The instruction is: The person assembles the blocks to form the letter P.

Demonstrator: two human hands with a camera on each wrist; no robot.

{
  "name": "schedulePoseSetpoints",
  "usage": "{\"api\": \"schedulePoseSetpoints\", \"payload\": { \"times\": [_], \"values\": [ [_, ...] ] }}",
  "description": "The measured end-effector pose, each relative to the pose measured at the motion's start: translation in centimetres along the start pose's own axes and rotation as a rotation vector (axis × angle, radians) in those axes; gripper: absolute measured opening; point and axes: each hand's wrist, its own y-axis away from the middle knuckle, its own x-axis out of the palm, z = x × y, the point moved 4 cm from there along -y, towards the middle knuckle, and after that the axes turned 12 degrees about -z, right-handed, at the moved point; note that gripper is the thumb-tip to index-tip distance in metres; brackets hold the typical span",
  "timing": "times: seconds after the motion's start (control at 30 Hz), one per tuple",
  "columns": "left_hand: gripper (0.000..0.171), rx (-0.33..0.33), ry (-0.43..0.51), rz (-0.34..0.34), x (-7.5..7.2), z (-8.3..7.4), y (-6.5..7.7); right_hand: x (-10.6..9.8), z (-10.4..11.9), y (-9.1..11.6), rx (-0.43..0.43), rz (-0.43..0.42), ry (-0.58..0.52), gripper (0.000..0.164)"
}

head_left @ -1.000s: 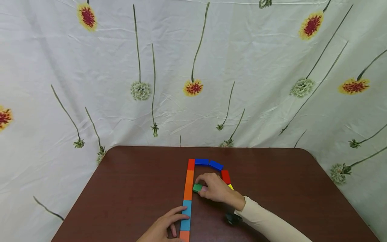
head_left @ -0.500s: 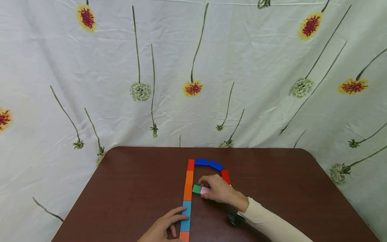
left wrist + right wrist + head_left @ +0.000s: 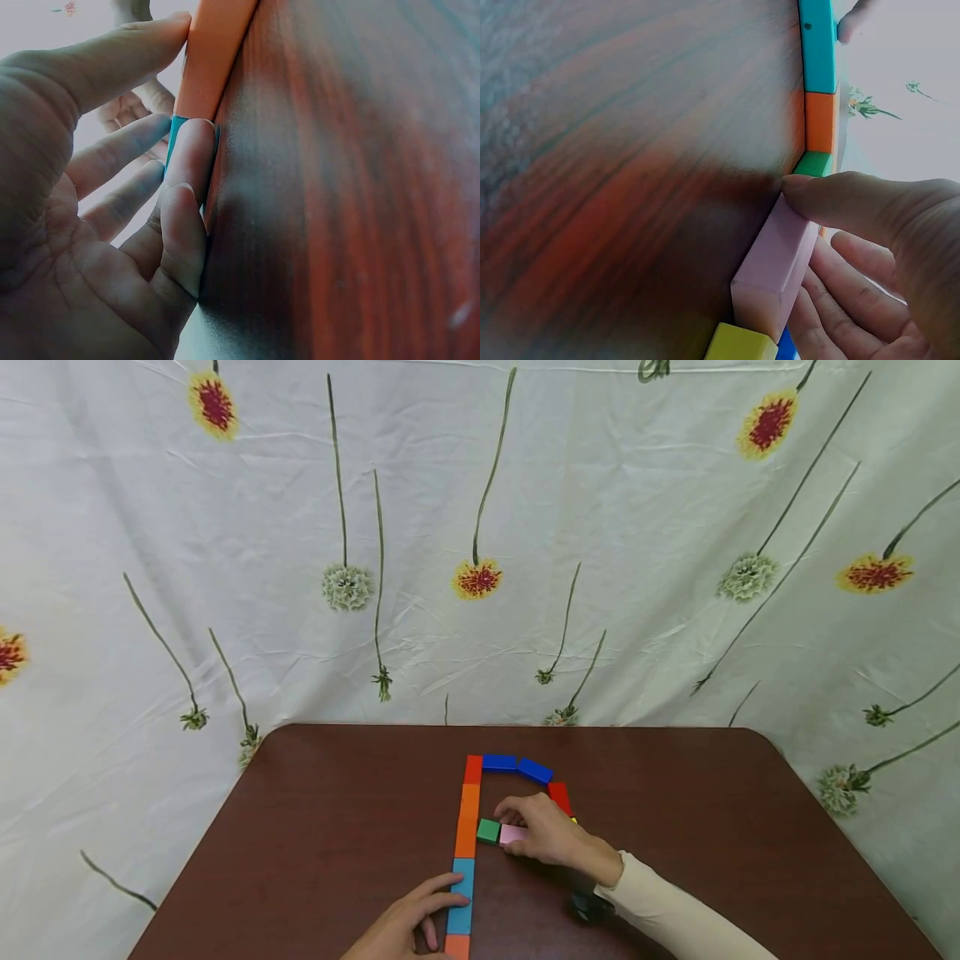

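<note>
My right hand (image 3: 553, 837) holds a pink block (image 3: 772, 251) between thumb and fingers. The pink block lies low at the tabletop, just right of a green block (image 3: 488, 832), which stands beside the orange blocks (image 3: 467, 837) of a long straight row. At the pink block's near end in the right wrist view sits a yellow block (image 3: 741, 345). My left hand (image 3: 408, 917) has its fingers extended, resting on a light blue block (image 3: 462, 920) in that row. In the left wrist view, its thumb touches an orange block (image 3: 217, 60).
At the row's far end is a red block (image 3: 474, 769). Two blue blocks (image 3: 535, 770) and another red block (image 3: 558, 797) curve round from it to the right. A dark rounded object (image 3: 588, 907) lies under the right sleeve. Behind the brown table (image 3: 337, 810) hangs a flowered cloth (image 3: 420, 610).
My right hand has shifted slightly right and nearer, more of the pink block now shows, and a thin gap separates it from the green block. The left hand stays put.
</note>
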Motion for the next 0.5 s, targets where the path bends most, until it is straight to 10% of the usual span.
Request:
{"api": "schedulePoseSetpoints", "payload": {
  "times": [0.5],
  "values": [
    [0.05, 0.001, 0.005, 0.0, 0.09, 0.09, 0.0, -0.12, 0.04, 0.09, 0.002, 0.009, -0.024, 0.04]
  ]
}}
